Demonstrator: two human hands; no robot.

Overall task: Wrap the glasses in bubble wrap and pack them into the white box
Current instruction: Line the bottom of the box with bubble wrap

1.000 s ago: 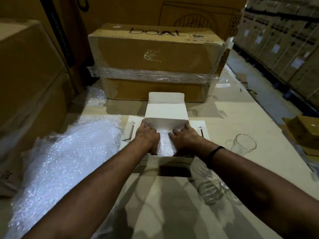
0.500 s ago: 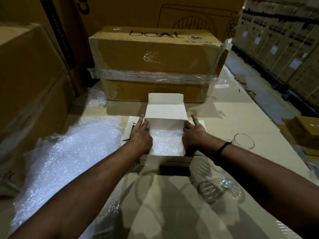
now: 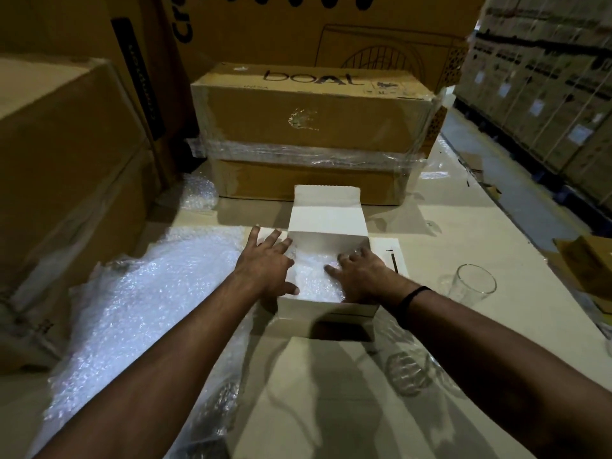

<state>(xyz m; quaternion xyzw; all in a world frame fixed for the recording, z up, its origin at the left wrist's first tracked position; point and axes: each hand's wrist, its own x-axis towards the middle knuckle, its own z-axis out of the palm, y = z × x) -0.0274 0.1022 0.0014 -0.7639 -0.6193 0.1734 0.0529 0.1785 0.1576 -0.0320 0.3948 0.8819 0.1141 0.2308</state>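
Fingers (image 3: 352,259) flat on bubble wrap (image 3: 314,278), white box (image 3: 314,308) lid pointing away

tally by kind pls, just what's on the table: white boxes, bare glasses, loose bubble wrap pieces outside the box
white box: 1
bare glasses: 2, an upright glass and a glass lying on its side
bubble wrap outside the box: 2, a big sheet and a small piece
total: 5

One white box (image 3: 311,309) between left grip (image 3: 265,270) and right grip (image 3: 364,278); right of these, one upright glass (image 3: 477,283), one second glass (image 3: 409,374); left, one bubble wrap sheet (image 3: 149,293).
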